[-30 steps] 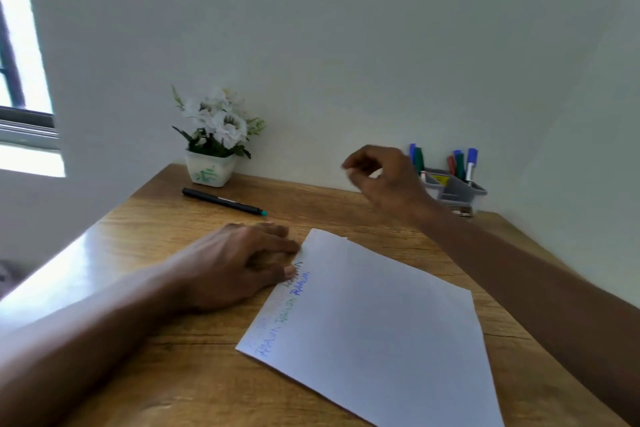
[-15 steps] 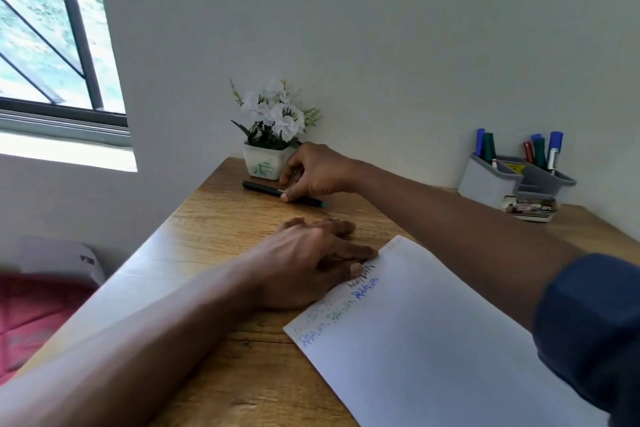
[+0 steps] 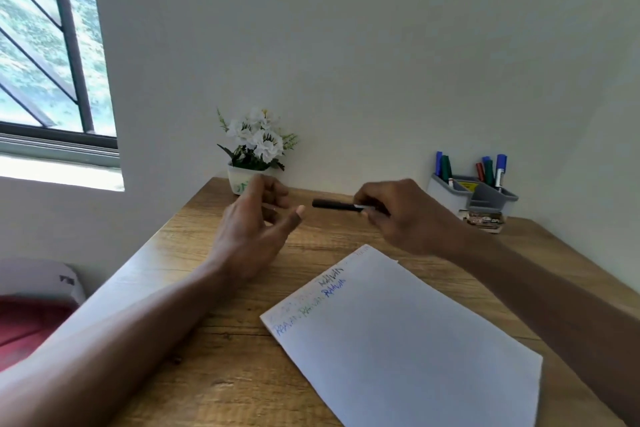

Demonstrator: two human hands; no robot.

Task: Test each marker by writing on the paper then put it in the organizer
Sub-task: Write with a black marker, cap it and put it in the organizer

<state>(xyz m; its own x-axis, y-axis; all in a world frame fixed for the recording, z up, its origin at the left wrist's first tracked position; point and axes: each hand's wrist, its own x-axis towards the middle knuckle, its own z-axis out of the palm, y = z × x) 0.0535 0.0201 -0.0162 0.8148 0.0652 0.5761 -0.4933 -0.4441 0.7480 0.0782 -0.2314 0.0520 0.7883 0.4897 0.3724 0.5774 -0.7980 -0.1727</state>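
Head view gives us the wooden desk (image 3: 221, 374) filling the lower frame, set against a white wall with a window (image 3: 52, 45) at the left. Next in size, the sheet of paper (image 3: 408, 350) lies flat on the desk at an angle, with short words in blue, green and black along its near-left edge. Half a second ago our left hand pressed on the paper's corner; now the left hand (image 3: 252, 229) is lifted off it and hangs above the desk just left of the sheet, fingers spread and loose, holding nothing. Our right hand (image 3: 405, 215), which was then reaching to the black marker lying in front of the flower pot, now hangs above the desk beyond the far corner of the paper, its fingers pinched round one end of the black marker (image 3: 334, 204). We see the marker held level in the air, its free end pointing towards the left hand, with a gap between them. At the far right the grey organizer (image 3: 485, 199) stands by the wall; its left compartment holds a blue and a green marker upright, and its right compartment holds red, green and blue ones. The small white pot of white flowers (image 3: 254, 149) stands at the far edge, partly behind the left hand.
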